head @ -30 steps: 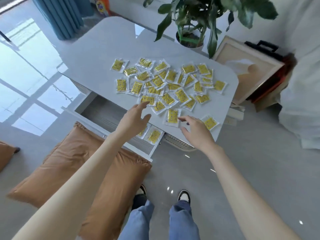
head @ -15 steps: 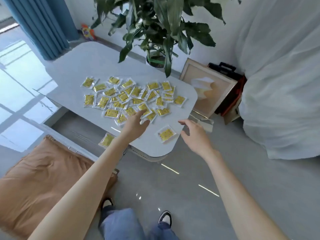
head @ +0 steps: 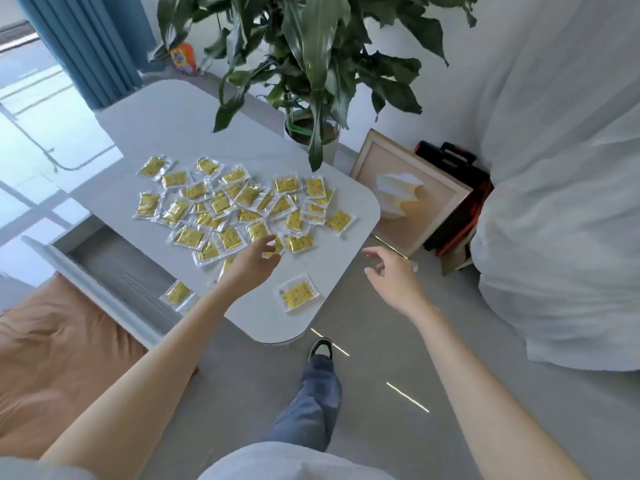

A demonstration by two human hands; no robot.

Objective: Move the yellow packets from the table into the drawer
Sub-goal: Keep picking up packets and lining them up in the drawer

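White table (head: 194, 126), scattered yellow packets (head: 239, 206); open drawer (head: 114, 268), plant (head: 311, 64) behind.

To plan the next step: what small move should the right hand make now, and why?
Probably reach left to the lone packet and pinch it. The right hand hangs open and empty just off the table corner, and that packet lies apart from the pile, nearest it. The drawer stands open.

White rounded table (head: 180, 133), many yellow packets (head: 221, 206) scattered across it, one packet (head: 300, 295) apart near its front edge
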